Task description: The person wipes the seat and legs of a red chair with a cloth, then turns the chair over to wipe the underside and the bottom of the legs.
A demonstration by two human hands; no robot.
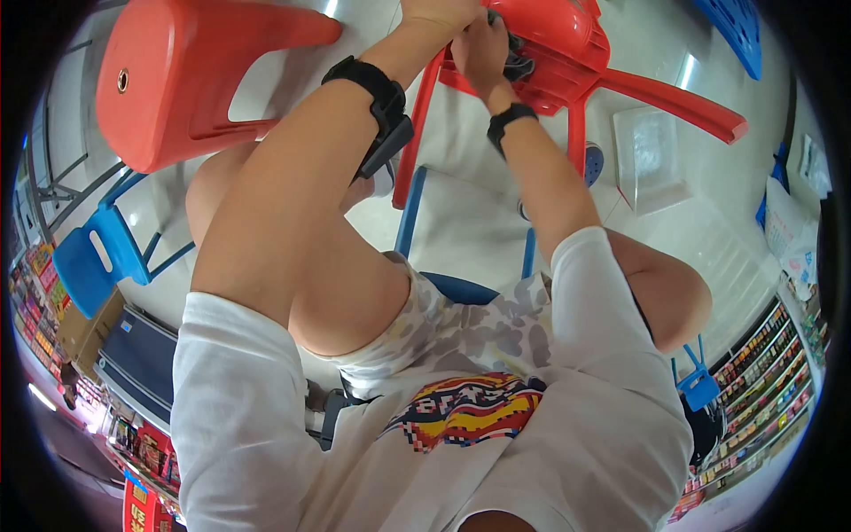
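Note:
At the top edge, my right hand (481,53) is closed, its fingers bent against a bunched dark grey cloth (520,66). The cloth lies against a red plastic chair or stool (567,44) whose legs spread left, down and right. Close beside the right hand is my left hand (441,11), partly cut off by the frame edge. Its fingers are hidden, so what it holds cannot be made out. Both wrists wear black bands; the left one carries a bulky device.
A large red plastic stool (146,89) lies tipped at upper left. Blue chairs (97,253) stand at left, lower right and upper right. A clear plastic bin (650,160) rests on the tiled floor, right of the red chair. Stocked shelves (767,372) line the sides.

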